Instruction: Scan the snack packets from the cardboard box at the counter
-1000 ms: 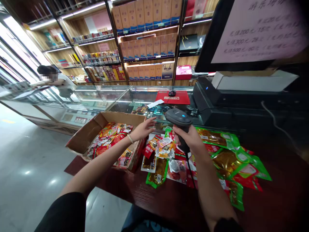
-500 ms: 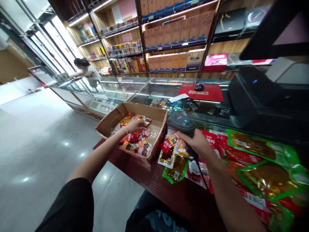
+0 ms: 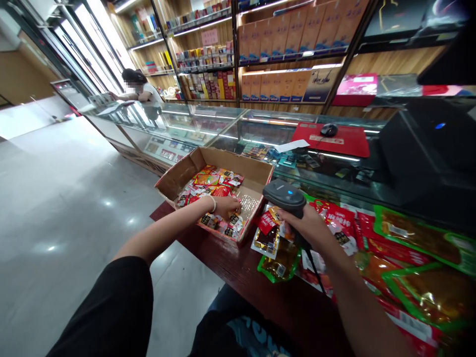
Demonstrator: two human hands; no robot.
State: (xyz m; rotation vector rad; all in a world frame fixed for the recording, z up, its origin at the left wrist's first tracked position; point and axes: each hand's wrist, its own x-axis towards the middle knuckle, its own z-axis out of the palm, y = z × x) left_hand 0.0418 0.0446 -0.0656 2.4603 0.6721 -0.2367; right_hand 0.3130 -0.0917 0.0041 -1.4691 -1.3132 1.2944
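My right hand [image 3: 310, 224] is wrapped round the handle of a black barcode scanner [image 3: 285, 194], whose cable hangs down in front of the counter. Inside an open cardboard box [image 3: 255, 173], my left hand [image 3: 226, 206] reaches low among small snack packets [image 3: 208, 179], its fingers curled downward. What those fingers pinch, if anything, is hidden. Right of the box, close under the scanner, lie a small red packet [image 3: 267, 223] and a green-edged pouch [image 3: 279, 265].
Many red packets [image 3: 340, 225] and green-edged pouches [image 3: 420, 238] cover the counter at right. Behind are a red mat [image 3: 349, 141] with a mouse [image 3: 329, 130], a paper strip [image 3: 292, 146] and a dark machine [image 3: 427, 148]. Another person [image 3: 148, 94] leans on the far glass counter.
My left hand has moved down and toward the near right part of the box. My right hand still holds the scanner. The whole view has shifted slightly.
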